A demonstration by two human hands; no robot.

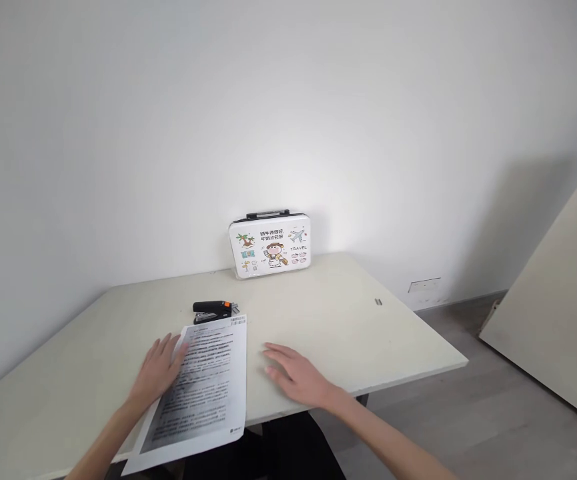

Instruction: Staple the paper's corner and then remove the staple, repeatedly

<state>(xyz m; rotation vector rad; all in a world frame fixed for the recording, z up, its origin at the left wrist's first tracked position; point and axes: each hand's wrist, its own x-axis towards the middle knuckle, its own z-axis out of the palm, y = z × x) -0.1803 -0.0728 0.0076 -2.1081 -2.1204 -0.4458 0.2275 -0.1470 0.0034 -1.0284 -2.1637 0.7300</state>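
Observation:
A printed sheet of paper (203, 387) lies on the pale table, its lower end hanging past the front edge. My left hand (161, 367) rests along the sheet's left side, fingers stretched out and thumb over the print. To the right of the paper, apart from it, my right hand (295, 377) is held low at the table with its fingers loosely extended and nothing in them. Just beyond the sheet's top edge sits a black stapler (211, 311) with an orange part. Small metal staples (235, 308) appear at its right end.
A white carry case (273, 247) with cartoon prints and a black handle stands against the wall at the back of the table (328, 313). A small strip of staples (379, 302) lies toward the right edge. A white panel (558, 313) stands at far right.

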